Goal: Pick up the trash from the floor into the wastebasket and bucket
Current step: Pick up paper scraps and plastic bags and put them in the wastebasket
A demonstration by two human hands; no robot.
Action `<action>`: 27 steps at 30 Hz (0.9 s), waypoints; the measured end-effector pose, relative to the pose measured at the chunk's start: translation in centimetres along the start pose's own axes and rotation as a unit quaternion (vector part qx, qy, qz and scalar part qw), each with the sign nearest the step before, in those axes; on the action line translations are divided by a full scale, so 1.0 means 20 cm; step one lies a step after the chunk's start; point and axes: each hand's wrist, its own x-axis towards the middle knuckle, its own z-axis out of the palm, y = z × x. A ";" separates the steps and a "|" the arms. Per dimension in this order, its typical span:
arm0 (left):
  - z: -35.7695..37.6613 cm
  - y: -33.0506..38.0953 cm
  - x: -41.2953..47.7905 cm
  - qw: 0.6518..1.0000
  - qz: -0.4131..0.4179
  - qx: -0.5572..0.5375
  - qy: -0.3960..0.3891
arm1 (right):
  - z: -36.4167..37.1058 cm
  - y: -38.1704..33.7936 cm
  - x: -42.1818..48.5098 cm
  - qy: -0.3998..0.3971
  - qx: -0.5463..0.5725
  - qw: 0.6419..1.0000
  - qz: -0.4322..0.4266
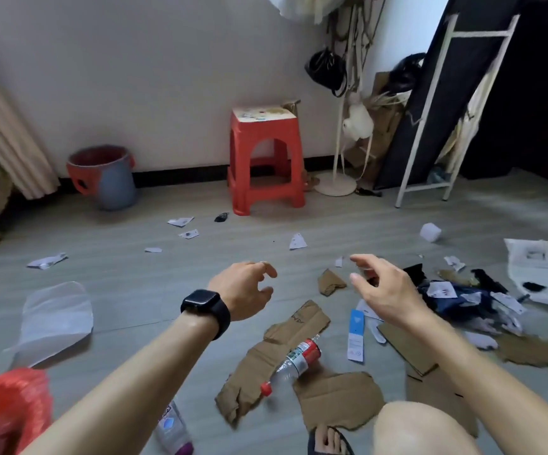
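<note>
Here, with left grip [243, 290] and right grip [384, 290] spread and empty, a clear red-capped bottle [295, 359] lies on torn cardboard [253, 372] at six o'clock.

A red plastic bag [6, 412] at the lower left is blurred and cut by the left and bottom edges. Beside it a clear bottle [172, 428] is smeared, its label unreadable, its upper end behind the left forearm [128, 372]. A sandalled foot [326, 440] and a knee [423, 428] are cropped by the bottom edge, the print on the paper scraps [187, 234] is too small to read, and what lies inside the wastebasket [105, 175] cannot be told.
</note>
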 end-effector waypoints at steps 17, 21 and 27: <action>0.93 0.37 0.47 0.980 0.032 0.011 -0.196 | 0.45 1.09 -0.28 -0.180 -0.012 0.954 0.238; 1.21 0.39 0.63 0.969 0.045 0.031 -0.242 | 0.58 1.31 -0.18 -0.221 -0.041 0.940 0.256; 1.69 0.42 0.93 0.950 0.095 0.081 -0.285 | 0.77 1.63 0.14 -0.230 -0.152 0.938 0.211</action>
